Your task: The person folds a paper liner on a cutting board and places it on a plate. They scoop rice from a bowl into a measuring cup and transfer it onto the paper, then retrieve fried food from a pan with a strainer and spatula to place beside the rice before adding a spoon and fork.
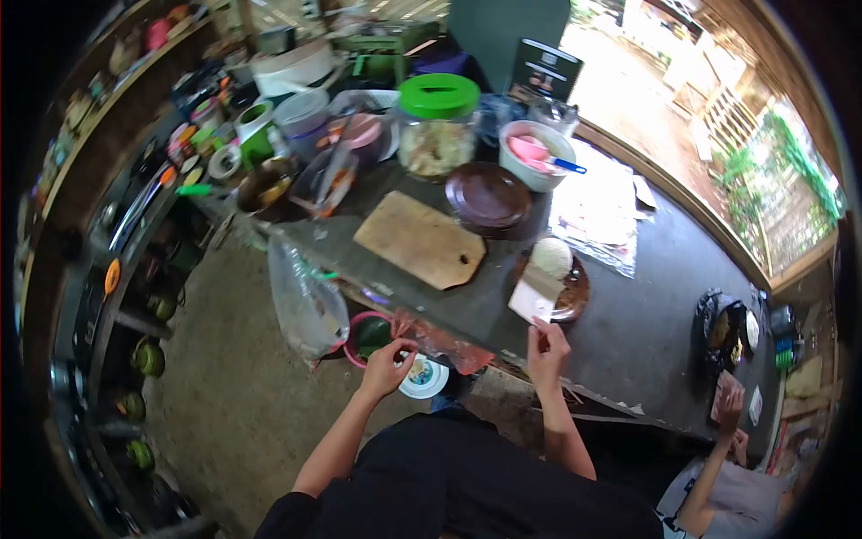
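Observation:
My right hand (549, 352) pinches the near end of a flat white-and-beige piece (536, 292), like a card or packet, at the counter's front edge. Behind that piece, and partly covered by it, is a brown dish (575, 296) with a pale round thing (550, 258) at its far side. My left hand (388, 369) is raised in front of the counter, fingers curled together; what they hold, if anything, cannot be made out. Close to it are a reddish plastic bag (440, 341) and, lower down, a white plate (424, 377).
On the counter (646, 332) lie a wooden cutting board (420, 239), a brown lid (488, 198), a green-lidded jar (438, 126) and a white bucket (539, 162). A clear plastic bag (307, 301) hangs at the left edge. Another person's hand (729, 409) is at the right.

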The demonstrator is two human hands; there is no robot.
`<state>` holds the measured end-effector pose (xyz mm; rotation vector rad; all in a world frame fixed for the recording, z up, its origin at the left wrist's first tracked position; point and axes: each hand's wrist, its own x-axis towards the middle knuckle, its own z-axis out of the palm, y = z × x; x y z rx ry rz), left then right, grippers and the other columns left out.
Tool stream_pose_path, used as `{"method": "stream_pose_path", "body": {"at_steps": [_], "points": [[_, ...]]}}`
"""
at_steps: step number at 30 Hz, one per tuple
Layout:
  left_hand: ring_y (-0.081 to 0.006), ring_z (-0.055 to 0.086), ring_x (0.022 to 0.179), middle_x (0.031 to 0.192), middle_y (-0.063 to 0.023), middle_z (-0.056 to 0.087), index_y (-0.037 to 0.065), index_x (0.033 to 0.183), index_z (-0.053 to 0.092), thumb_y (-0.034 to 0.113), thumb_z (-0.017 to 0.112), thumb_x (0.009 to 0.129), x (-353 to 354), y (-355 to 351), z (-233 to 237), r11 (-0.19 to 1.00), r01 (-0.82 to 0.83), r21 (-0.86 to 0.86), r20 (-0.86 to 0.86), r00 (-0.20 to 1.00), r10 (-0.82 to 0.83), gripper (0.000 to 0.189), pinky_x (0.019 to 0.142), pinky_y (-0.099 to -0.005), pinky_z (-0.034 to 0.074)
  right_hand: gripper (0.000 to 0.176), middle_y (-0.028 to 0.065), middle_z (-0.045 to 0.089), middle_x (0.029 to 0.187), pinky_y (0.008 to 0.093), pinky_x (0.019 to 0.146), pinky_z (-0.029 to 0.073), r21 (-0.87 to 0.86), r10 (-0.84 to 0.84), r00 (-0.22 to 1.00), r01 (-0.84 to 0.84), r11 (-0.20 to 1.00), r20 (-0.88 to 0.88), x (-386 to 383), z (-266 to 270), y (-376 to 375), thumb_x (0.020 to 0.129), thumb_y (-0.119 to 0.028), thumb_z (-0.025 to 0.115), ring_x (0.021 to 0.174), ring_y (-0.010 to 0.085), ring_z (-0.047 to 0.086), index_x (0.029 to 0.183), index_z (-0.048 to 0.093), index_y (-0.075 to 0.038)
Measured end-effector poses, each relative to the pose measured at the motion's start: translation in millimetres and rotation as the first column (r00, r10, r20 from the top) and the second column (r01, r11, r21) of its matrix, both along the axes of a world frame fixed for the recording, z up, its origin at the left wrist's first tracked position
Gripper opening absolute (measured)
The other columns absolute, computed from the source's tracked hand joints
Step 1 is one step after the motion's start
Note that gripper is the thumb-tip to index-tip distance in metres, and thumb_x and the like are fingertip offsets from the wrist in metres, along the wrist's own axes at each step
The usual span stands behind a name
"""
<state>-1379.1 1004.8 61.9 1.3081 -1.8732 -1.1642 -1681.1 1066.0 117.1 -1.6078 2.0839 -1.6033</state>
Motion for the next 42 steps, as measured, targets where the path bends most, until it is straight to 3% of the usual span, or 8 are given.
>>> {"method": "stream_pose_path", "body": {"at_steps": [5,9,11,16,18,28,35,42], "points": [[-0.0230,0.069,0.084,0.097,-0.0086,0.071,0.008,0.107,0.065,0.021,0.063,0.082,184.0,119.8,-157.1,0.942,-0.312,0.127,0.237,0.931,0.276,0.029,0.076,-0.0353,0.053,0.016,0.0067,0.060,0.073,0.0255,0.052,0.041,0.150,0.433,0.900,-0.434,0.888,0.037,136.8,-28.6,4.5,0.083,-0.005,0.067,0.056,0.0122,0.052,0.099,0.069,-0.003],[-0.0243,0.070,0.080,0.098,-0.0119,0.071,0.006,0.107,0.066,0.026,0.060,0.083,345.9,324.3,-314.1,0.340,-0.713,0.613,0.412,0.656,0.633,0.032,0.076,-0.0360,0.054,0.021,0.0142,0.066,0.082,0.0385,0.064,0.051,0.459,0.691,0.722,-0.622,0.634,0.025,227.5,-123.5,34.2,0.080,-0.014,0.066,0.071,0.0302,0.065,0.100,0.069,-0.006],[-0.0260,0.069,0.074,0.097,-0.0124,0.071,0.005,0.106,0.066,0.023,0.058,0.085,396.6,415.1,-294.9,0.188,-0.814,0.550,0.617,0.547,0.565,0.028,0.072,-0.0376,0.054,0.026,0.0182,0.068,0.084,0.0410,0.072,0.053,0.601,0.763,0.645,-0.629,0.493,0.048,262.2,-175.6,46.2,0.078,-0.017,0.066,0.079,0.0347,0.067,0.102,0.070,-0.007],[-0.0219,0.062,0.062,0.083,-0.0074,0.065,0.006,0.102,0.065,0.021,0.054,0.091,425.3,547.9,-208.0,-0.283,-0.803,0.525,0.392,-0.067,0.918,0.021,0.054,-0.0330,0.050,0.027,0.0133,0.068,0.070,0.0369,0.061,0.054,0.884,0.869,0.465,-0.461,0.074,0.169,260.0,-305.5,57.9,0.078,-0.022,0.068,0.063,0.0246,0.068,0.100,0.072,-0.010],[-0.0195,0.059,0.059,0.078,-0.0067,0.062,0.005,0.099,0.062,0.018,0.053,0.091,418.2,587.7,-211.2,-0.522,-0.678,0.517,0.344,-0.394,0.852,0.018,0.049,-0.0296,0.046,0.021,0.0073,0.066,0.065,0.0337,0.050,0.051,0.937,0.651,0.675,-0.277,-0.212,0.347,273.0,-287.1,45.3,0.081,-0.023,0.066,0.055,0.0184,0.065,0.097,0.073,-0.011],[-0.0244,0.064,0.083,0.099,-0.0092,0.065,0.008,0.108,0.061,0.019,0.052,0.092,404.4,519.5,-262.6,-0.397,-0.398,0.827,0.376,-0.132,0.917,0.022,0.067,-0.0406,0.051,0.020,0.0084,0.068,0.075,0.0288,0.043,0.048,0.900,0.510,0.755,-0.425,-0.100,0.413,423.8,-307.3,-45.8,0.083,-0.013,0.064,0.053,0.0163,0.064,0.101,0.069,-0.004],[-0.0225,0.065,0.079,0.096,-0.0063,0.066,0.011,0.109,0.061,0.024,0.056,0.093,582.9,358.6,-251.2,-0.315,-0.501,0.806,0.391,0.053,0.919,0.022,0.065,-0.0380,0.052,0.021,0.0102,0.069,0.072,0.0323,0.047,0.049,0.876,0.559,0.697,-0.468,-0.120,0.449,559.5,-312.7,-149.3,0.080,-0.013,0.065,0.053,0.0172,0.064,0.099,0.072,-0.006],[-0.0116,0.059,0.064,0.083,-0.0033,0.062,0.008,0.113,0.060,0.016,0.060,0.090,793.5,156.2,-199.9,-0.174,-0.814,0.554,0.102,-0.142,0.985,0.024,0.054,-0.0249,0.047,0.014,0.0065,0.065,0.065,0.0316,0.043,0.045,0.870,0.630,0.661,-0.492,-0.045,0.407,695.6,-332.8,-329.5,0.082,-0.016,0.062,0.049,0.0163,0.059,0.086,0.070,-0.005]]}}
